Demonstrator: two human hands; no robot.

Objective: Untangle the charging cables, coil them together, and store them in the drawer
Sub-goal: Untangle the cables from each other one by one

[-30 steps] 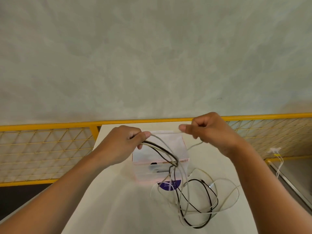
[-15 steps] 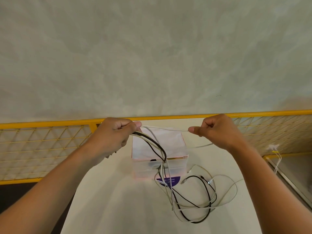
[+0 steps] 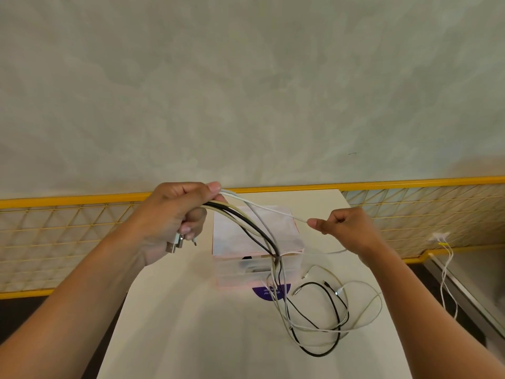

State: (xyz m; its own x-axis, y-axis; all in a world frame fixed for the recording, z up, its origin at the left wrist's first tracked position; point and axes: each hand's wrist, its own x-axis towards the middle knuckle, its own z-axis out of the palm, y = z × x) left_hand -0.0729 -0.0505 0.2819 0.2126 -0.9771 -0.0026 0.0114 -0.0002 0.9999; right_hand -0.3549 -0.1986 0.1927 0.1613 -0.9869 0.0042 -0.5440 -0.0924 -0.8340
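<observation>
My left hand (image 3: 175, 217) is clenched round the gathered ends of the charging cables (image 3: 240, 218): black, cream and grey together, thumb on top, metal plugs (image 3: 175, 243) poking out under the fist. My right hand (image 3: 347, 228) pinches a single white cable (image 3: 273, 210) between thumb and forefinger. A second ago the two fists sat close together over the drawer box (image 3: 232, 242). Now the left has lifted away to its side and the right has slid out along that white strand, so a longer stretch runs taut between them (one cable coming clear, I judge, with no coiling begun). The rest drops in front of the box into crossed loops (image 3: 340, 315) on the table (image 3: 177, 324), reaching close to its right edge, where a tug could drag them off. Bare tabletop lies to the left and towards me, and the yellow mesh fence (image 3: 68, 228) bounds the far side. Whether that box stands open I cannot tell.
</observation>
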